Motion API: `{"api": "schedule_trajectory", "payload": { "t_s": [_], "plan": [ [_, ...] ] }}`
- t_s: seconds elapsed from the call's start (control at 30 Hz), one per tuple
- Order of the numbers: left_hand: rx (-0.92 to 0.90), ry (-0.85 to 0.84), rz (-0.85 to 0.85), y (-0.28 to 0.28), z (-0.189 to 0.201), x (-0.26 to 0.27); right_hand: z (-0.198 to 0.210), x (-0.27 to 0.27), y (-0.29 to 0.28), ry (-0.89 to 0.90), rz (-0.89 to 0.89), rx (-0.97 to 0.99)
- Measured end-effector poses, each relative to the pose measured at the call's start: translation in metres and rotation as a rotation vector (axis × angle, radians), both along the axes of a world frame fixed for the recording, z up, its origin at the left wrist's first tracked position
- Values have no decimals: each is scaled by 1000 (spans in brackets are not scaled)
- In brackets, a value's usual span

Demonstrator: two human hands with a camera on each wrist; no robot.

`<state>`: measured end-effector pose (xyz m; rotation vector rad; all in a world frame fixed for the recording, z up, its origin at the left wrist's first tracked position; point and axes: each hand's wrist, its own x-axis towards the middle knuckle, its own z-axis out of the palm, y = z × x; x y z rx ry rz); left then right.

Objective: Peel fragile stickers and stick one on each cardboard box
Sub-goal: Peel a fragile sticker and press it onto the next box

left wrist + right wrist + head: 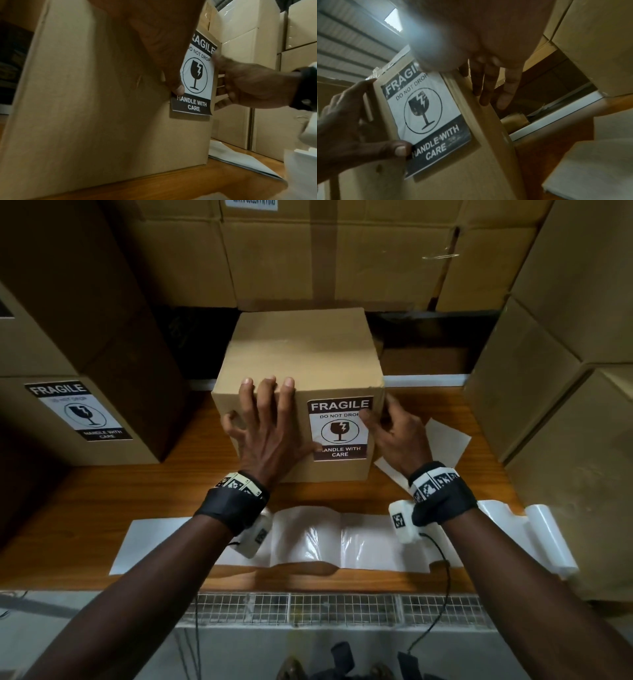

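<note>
A cardboard box (298, 350) stands on the wooden table (137, 491) in front of me. A FRAGILE sticker (339, 429) lies on the right half of its front face. My left hand (284, 419) is spread flat on that face, fingers straight, and its thumb (176, 89) presses the sticker's (195, 75) lower left edge. At the box's right corner, my right hand (387, 419) has its thumb on the sticker's upper right edge. Its fingers (488, 88) lie straight along the side face. The sticker's (428, 121) bottom edge stands slightly off the cardboard.
A long glossy backing strip (342, 539) lies across the table's near edge, and a loose backing sheet (442, 440) sits right of the box. A stickered box (78, 412) stands at left. Stacked boxes wall in the right (565, 371) and back (308, 251).
</note>
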<state>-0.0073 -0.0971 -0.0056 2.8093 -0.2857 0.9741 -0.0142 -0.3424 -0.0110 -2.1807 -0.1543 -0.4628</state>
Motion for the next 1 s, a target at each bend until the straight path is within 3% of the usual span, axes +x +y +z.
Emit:
{"api": "schedule_trajectory", "payload": {
  "t_s": [0.23, 0.43, 0.8, 0.9, 1.0],
  "plan": [
    [-34, -24, -17, -5, 3, -5, -28, 0, -13, -114, 32, -238],
    [-187, -70, 17, -25, 6, -3, -30, -1, -16, -136, 11, -284],
    [-8, -50, -39, 4, 2, 3, -35, -9, -16, -214, 10, -258],
    [54, -18, -55, 12, 0, 7, -35, -6, -15, -167, -36, -186],
    [91, -11, -73, 18, -2, 8, -31, 1, -4, 56, -70, -91]
  ]
}}
